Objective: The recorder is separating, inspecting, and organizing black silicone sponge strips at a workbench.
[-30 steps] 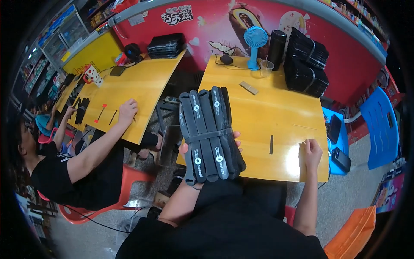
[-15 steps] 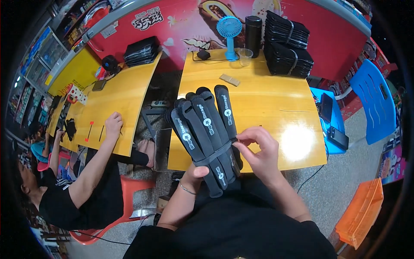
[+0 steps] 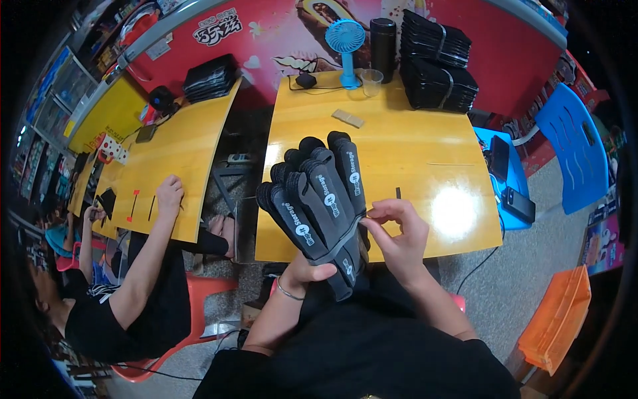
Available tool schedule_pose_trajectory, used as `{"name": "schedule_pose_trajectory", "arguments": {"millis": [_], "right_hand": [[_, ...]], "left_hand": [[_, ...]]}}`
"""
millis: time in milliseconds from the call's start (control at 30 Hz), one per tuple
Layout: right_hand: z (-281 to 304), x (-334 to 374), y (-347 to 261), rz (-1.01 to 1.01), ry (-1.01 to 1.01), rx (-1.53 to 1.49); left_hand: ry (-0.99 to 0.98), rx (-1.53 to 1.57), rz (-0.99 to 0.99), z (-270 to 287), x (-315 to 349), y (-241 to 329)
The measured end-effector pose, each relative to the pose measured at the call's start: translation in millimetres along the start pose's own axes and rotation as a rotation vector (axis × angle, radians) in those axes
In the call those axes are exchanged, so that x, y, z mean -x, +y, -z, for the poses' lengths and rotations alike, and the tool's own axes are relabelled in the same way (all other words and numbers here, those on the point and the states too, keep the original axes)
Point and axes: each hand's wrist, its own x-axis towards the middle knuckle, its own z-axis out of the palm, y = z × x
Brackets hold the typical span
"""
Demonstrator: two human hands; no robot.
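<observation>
Gripping from below, the left hand (image 3: 307,274) clasps a fanned bundle of black fabric straps (image 3: 318,199) above the near edge of the yellow table (image 3: 412,159), while the right hand (image 3: 397,231) pinches the thin band (image 3: 351,233) crossing its lower part. Soft, light and likely to slide apart, the bundle seems best held at that banded waist. Each strap shows a small white print.

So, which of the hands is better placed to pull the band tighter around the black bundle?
Right. The right hand already pinches the band beside the black bundle, while the left hand grips the bundle from below.
</observation>
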Motion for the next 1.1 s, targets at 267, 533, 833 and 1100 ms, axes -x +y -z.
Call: {"name": "schedule_pose_trajectory", "arguments": {"millis": [267,533,833,1100], "right_hand": [[1.9,-1.3,1.7,-0.045,-0.034,-0.023],[2.5,-5.0,2.1,-0.027,-0.129,0.016],[4.6,-6.7,6.7,-0.031,-0.195,0.026],[0.9,2.3,0.1,-0.093,-0.186,-0.012]], "left_hand": [[0.01,0.055,0.093,0.9,5.0,-3.2],[0.024,0.047,0.079,-1.1,5.9,-0.5],[0.016,-0.047,-0.054,-4.0,2.6,-2.7],[0.325,-0.162,-0.284,8.5,-11.7,-25.8]]}}
